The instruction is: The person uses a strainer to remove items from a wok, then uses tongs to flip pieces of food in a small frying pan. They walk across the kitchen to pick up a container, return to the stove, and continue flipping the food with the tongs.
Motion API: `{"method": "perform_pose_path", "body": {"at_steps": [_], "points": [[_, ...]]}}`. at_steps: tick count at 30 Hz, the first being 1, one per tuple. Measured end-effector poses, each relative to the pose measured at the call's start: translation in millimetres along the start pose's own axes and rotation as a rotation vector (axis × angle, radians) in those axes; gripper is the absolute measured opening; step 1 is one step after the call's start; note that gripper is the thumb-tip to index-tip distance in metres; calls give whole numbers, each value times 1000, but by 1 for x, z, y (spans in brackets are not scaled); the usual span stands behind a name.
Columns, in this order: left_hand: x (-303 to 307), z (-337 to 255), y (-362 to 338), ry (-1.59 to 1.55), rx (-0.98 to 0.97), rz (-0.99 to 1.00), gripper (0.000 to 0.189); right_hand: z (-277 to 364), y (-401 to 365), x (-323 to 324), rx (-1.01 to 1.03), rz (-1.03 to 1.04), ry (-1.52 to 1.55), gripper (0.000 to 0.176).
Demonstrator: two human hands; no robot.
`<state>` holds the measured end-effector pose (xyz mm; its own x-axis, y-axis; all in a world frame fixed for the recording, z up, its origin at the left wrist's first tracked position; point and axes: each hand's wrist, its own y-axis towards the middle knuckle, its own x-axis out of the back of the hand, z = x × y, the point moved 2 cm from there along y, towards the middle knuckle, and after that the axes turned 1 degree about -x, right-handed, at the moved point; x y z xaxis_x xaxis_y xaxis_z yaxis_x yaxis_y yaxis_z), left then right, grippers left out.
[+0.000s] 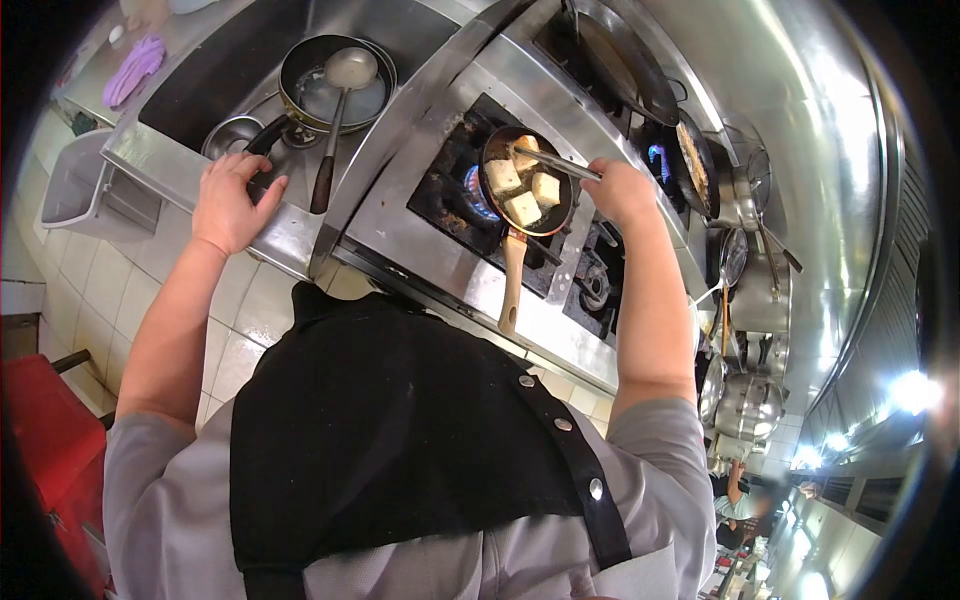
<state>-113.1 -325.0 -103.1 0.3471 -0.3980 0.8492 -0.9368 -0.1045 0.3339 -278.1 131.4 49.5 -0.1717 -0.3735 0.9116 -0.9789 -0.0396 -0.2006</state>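
Observation:
My right hand [622, 190] is closed round metal tongs [560, 163], whose tips touch a browned piece in the small frying pan [512, 228]. Several pale cubes [522, 208] lie in that pan, which sits over a lit blue flame [478, 190] with its wooden handle [512, 285] toward me. My left hand [235, 200] rests at the front edge of the sink [205, 60], fingers apart, beside the black handle of a pan [290, 80]. A ladle [350, 68] lies across this pan, its dark handle pointing toward me.
Behind the stove, a large wok [620, 65] and another pan with food [692, 165] stand near a second flame. Pots [750, 400] are at the right. A grey bin [85, 190] stands left of the sink, below a purple cloth [135, 70]. Another person [738, 500] is far off.

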Motion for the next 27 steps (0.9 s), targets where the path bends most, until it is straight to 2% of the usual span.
{"method": "perform_pose_path", "body": {"at_steps": [13,19,21,27], "points": [[1,-3,0,13,-20,-26,31,3,-5,4,-21,-2,-94,38],[-2,-1,0,-3,-35,-42,32,-14,-16,18,-1,-110,-15,40],[2,-3,1,-13,6,6,33,-21,-36,35,-23,-167,24,40],[-2,0,1,-21,-4,10,32,-51,-58,0,-90,-29,53,39]]}}
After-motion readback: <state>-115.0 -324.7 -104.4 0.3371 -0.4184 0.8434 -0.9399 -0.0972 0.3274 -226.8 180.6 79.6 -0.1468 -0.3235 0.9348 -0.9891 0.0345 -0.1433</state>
